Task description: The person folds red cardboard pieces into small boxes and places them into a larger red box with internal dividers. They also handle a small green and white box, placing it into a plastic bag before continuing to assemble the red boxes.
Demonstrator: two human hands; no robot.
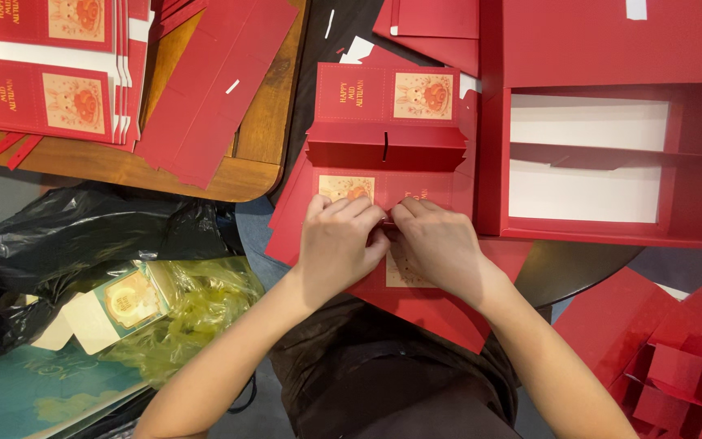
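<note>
Both hands meet on a flat red card sheet (383,154) that lies across the person's lap and reaches up onto the dark round table (578,268). The sheet is scored into panels: the far panel carries a cream picture label and pale lettering, a raised fold with a slit runs across its middle, and the near panels carry two more cream labels. The left hand (339,244) has its fingers curled down and pinched on a fold at the near half of the sheet. The right hand (440,244) is closed on the same fold, its fingertips touching those of the left. Just right of the sheet sits an open red box (611,154) with a divider and white floor. Left of the sheet, on a wooden table (262,130), lies a stack of the same printed sheets (50,73). Below that stack is a black plastic bag (58,244)
</note>
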